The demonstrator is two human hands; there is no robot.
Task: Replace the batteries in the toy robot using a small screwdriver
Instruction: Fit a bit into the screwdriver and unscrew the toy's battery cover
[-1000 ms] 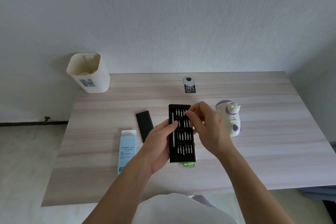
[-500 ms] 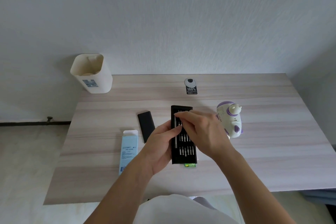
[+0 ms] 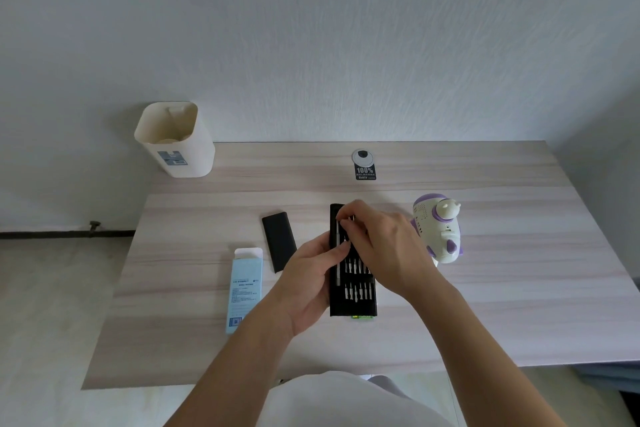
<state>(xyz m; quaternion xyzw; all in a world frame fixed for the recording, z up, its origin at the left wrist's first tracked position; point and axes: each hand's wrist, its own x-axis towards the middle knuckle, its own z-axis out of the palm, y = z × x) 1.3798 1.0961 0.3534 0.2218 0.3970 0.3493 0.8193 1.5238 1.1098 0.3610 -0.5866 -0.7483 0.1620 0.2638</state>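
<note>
**Tool prep ongoing, robot untouched**

Left hand [image 3: 308, 284] is gripping the bit case [image 3: 353, 303] by its 9 o'clock edge, thumb lying on the screwdriver [image 3: 337, 270] seated inside. Green batteries [image 3: 362, 317] are peeking out at the case's 6 o'clock end. Right hand [image 3: 384, 250], raised a second ago, is now bringing bunched fingertips down at the driver's 12 o'clock end; can't tell whether it's pinching a bit. Toy robot [image 3: 438, 229] is lying at the case's 3 o'clock, probably unopened.

A cream bin [image 3: 175, 146] sits at the far left corner of the wooden desk [image 3: 519, 305]; a black label [image 3: 364, 173] lies near its far edge.
</note>
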